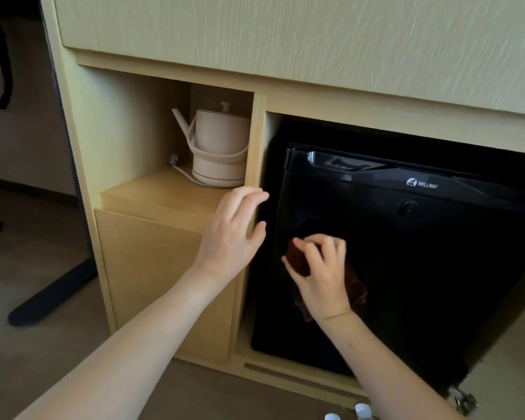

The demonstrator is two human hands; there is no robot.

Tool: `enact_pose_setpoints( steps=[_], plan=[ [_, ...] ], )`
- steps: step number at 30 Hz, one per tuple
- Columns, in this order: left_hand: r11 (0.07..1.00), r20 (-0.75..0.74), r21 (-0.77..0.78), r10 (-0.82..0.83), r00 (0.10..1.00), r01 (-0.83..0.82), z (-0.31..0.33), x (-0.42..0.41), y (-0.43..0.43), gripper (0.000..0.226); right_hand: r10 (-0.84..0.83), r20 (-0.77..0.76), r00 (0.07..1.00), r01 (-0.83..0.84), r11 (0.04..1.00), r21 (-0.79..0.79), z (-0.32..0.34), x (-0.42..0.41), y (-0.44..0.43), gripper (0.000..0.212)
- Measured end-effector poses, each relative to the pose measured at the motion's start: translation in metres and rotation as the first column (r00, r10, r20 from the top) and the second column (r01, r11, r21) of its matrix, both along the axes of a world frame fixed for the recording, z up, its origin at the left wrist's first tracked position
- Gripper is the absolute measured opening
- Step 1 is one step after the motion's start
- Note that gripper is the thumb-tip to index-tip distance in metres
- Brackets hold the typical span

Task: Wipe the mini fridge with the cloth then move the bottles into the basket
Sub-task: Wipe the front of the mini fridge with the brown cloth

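Where the wooden cabinet is divided, the black mini fridge is housed on the right and a kettle on the left shelf. The left hand is held near the divider, fingers spread, nothing gripped. By the right hand a dark cloth is pinched against the fridge door. Caps of two bottles are glimpsed at the bottom edge.

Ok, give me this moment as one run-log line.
phase: wipe | right hand grips cloth on mini fridge door | left hand open near cabinet divider | bottles caps visible bottom edge | basket not in view
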State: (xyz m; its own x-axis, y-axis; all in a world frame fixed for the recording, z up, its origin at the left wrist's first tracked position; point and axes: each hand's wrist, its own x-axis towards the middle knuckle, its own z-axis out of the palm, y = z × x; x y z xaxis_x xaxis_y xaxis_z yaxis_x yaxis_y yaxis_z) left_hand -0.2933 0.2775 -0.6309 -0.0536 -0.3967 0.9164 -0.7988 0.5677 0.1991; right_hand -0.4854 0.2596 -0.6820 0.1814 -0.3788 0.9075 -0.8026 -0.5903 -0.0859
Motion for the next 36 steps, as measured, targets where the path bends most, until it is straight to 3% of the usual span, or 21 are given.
enact_pose_setpoints(
  steps=[2,6,8,11,17,23,26,28,32,36],
  plan=[
    [0.985,-0.034,0.136,-0.102,0.994,0.106,0.001,-0.009,0.004,0.053,-0.010,0.163,0.987,0.016,0.999,-0.039,0.023,-0.010,-0.002,0.038],
    [0.908,-0.299,0.319,-0.176,0.938,0.272,0.000,-0.033,-0.001,0.083,0.035,0.447,0.894,0.016,0.994,-0.110,0.066,-0.024,-0.009,0.038],
    [0.850,-0.440,0.363,-0.205,0.874,0.382,0.000,-0.045,-0.006,0.092,0.036,0.515,0.856,0.028,0.993,-0.116,0.068,-0.023,-0.011,0.037],
    [0.796,-0.585,0.364,-0.209,0.784,0.484,-0.003,-0.057,-0.010,0.090,-0.027,0.492,0.870,0.095,0.989,-0.113,0.030,-0.023,-0.009,0.037],
    [0.839,-0.571,0.329,-0.188,0.799,0.432,-0.011,-0.059,-0.015,0.086,-0.116,0.506,0.855,0.089,0.993,0.078,-0.062,-0.027,0.007,0.036],
    [0.870,-0.563,0.301,-0.168,0.809,0.391,-0.014,-0.062,-0.015,0.084,-0.003,0.602,0.799,0.074,0.993,-0.092,0.017,-0.014,-0.010,0.035],
    [0.860,-0.609,0.280,-0.185,0.772,0.427,-0.018,-0.065,-0.015,0.084,-0.013,0.622,0.783,0.135,0.979,-0.150,0.012,-0.010,-0.017,0.032],
    [0.855,-0.617,0.265,-0.204,0.760,0.445,-0.021,-0.066,-0.017,0.084,-0.052,0.638,0.769,0.151,0.983,-0.102,-0.031,-0.010,-0.012,0.032],
    [0.846,-0.626,0.275,-0.204,0.753,0.457,-0.022,-0.069,-0.015,0.083,-0.209,0.679,0.703,0.135,0.978,0.162,-0.115,-0.015,0.013,0.032],
    [0.845,-0.623,0.269,-0.212,0.752,0.461,-0.017,-0.072,-0.012,0.083,-0.117,0.799,0.589,0.027,0.992,0.125,-0.070,-0.007,0.011,0.029]
  ],
)
